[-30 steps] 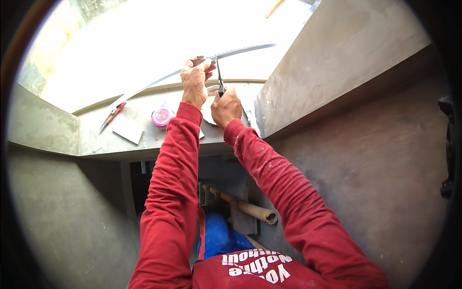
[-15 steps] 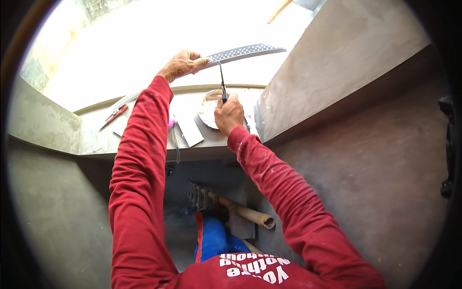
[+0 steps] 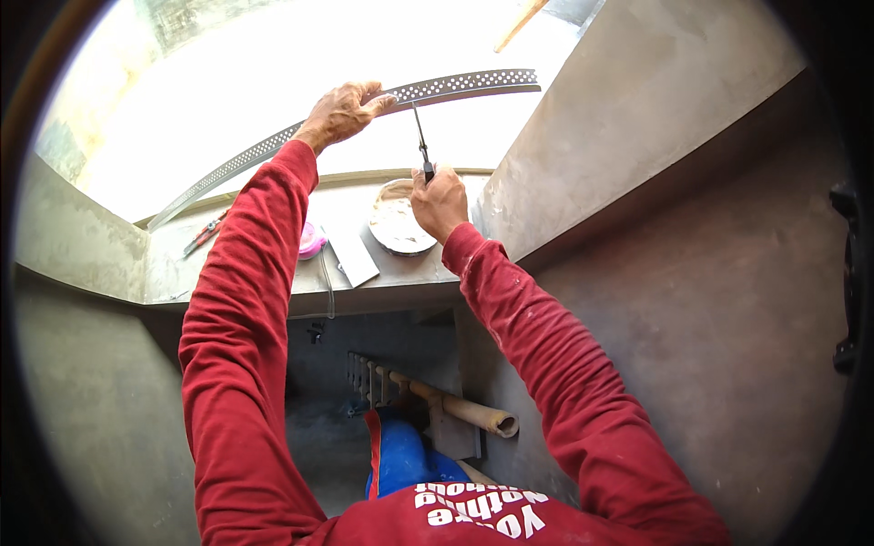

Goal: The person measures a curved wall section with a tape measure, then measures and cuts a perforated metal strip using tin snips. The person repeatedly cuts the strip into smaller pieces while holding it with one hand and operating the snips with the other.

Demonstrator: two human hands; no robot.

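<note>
My left hand (image 3: 344,116) is closed on a long, perforated corner bead (image 3: 469,85), held up by pinching it between thumb and fingers. The strip bends in an arc, its left end sloping down to the ledge and its right end sticking out free. In my right hand (image 3: 440,202) is a pair of black-handled scissors (image 3: 421,136), seen almost edge-on. Their narrow tip points up at the strip's lower edge, right of my left hand; I cannot tell whether it touches. Under my right hand stands a round tub of whitish paste (image 3: 399,223).
The concrete ledge (image 3: 414,273) carries a flat grey plate (image 3: 353,257), a pink round item with a cord (image 3: 311,241) and a red-handled tool (image 3: 205,235). Concrete walls (image 3: 637,118) flank the bright opening. Below, a bamboo ladder (image 3: 464,411) lies beside my legs.
The corner bead has tilted, so its holed face and long left part now show. Both hands have shifted slightly, the left one up and leftward. The pink item has come into fuller view.
</note>
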